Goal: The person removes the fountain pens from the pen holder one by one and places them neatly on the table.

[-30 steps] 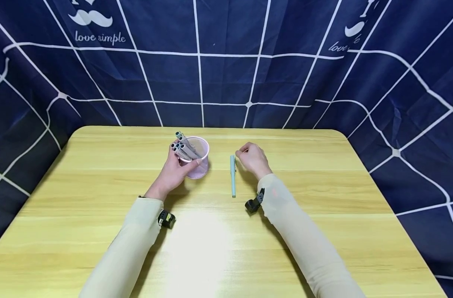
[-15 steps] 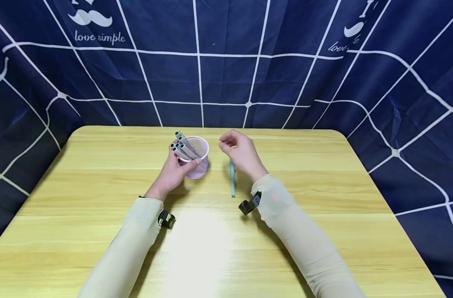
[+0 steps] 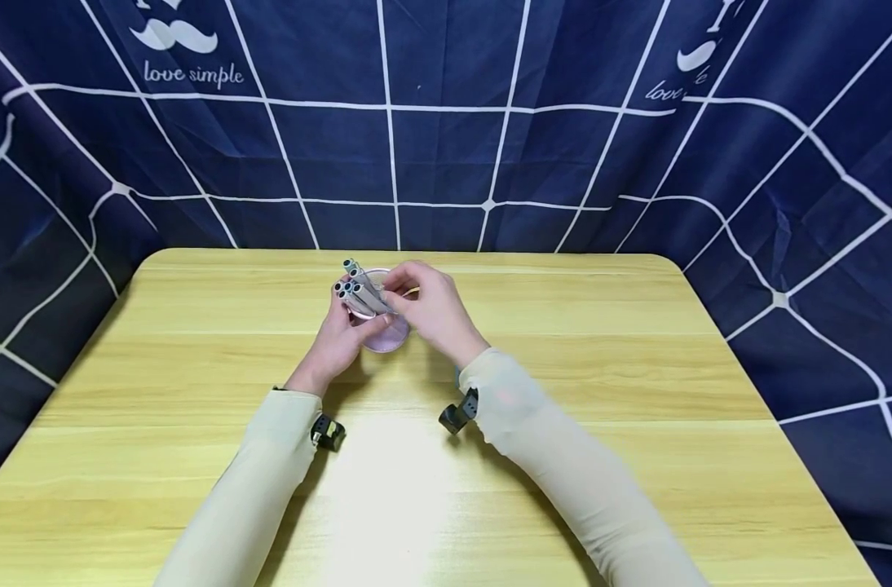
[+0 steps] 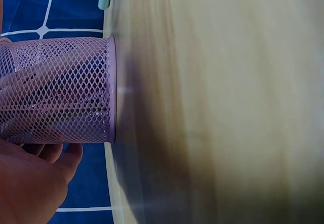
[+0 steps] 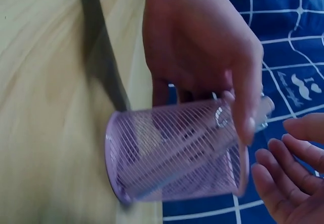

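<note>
Evidently lilac, see-through, round mesh cup [image 4: 66, 89]

Navy cloth [image 3: 449, 155], white-gridded with 2 moustache prints [image 3: 191, 37], hangs round 3 sides of a wooden table [image 3: 637, 359] bearing bright glare [image 3: 387, 489].

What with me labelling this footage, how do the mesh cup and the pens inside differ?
The cup is lilac; the pens are greyish with dark ends. The cup is open mesh, the pens solid-sided. The cup is wide, the pens slim. Both are roughly cylindrical.
</note>
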Motion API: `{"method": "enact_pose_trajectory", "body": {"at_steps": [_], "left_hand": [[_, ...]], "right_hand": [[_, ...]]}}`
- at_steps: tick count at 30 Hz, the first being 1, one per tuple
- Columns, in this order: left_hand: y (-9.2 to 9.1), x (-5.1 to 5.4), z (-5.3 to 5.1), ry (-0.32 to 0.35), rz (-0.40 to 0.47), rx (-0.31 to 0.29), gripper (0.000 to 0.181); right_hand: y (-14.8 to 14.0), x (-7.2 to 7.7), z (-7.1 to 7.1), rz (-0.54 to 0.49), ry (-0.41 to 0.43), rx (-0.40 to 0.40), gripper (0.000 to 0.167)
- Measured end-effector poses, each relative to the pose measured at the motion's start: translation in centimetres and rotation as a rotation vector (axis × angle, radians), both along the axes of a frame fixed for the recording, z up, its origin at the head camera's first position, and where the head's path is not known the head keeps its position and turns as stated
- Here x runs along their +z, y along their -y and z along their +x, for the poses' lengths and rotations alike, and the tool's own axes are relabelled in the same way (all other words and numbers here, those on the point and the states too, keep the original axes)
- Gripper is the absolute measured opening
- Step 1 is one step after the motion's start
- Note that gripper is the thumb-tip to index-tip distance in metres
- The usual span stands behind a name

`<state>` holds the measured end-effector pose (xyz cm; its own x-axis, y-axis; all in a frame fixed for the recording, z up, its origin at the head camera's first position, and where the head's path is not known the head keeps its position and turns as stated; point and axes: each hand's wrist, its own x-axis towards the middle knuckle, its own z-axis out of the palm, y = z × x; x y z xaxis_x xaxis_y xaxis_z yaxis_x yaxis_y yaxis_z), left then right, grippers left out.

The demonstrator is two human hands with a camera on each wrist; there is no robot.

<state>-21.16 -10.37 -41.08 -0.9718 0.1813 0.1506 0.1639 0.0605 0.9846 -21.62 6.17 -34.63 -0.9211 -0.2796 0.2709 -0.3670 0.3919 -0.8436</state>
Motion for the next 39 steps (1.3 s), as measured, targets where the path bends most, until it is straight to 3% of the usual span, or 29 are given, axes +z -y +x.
{"method": "enact_pose_trajectory", "body": {"at_steps": [14,22,29,39], "left_hand": [[-0.1,-0.1,-0.1,-0.011,-0.008,-0.011,0.074],[0.1,-0.1,0.0,-0.006,-0.021,-0.012,0.074],[0.2,-0.1,0.0,-0.009,-0.036,-0.002,0.073],[0.1,-0.1,0.1,-0.01,-0.032,0.004,0.075]], "right_hand": [[2.1,-1.2,0.4,0.007,-0.011,-0.012,0.015],[2.7,-1.5,0.3,0.138,-0.03,-0.026,0.02],[2.8,-1.7,0.2,0.177,-0.083,-0.032,0.02],[2.5,-2.5,0.1,0.085,-0.185,-0.004,0.014]]}}
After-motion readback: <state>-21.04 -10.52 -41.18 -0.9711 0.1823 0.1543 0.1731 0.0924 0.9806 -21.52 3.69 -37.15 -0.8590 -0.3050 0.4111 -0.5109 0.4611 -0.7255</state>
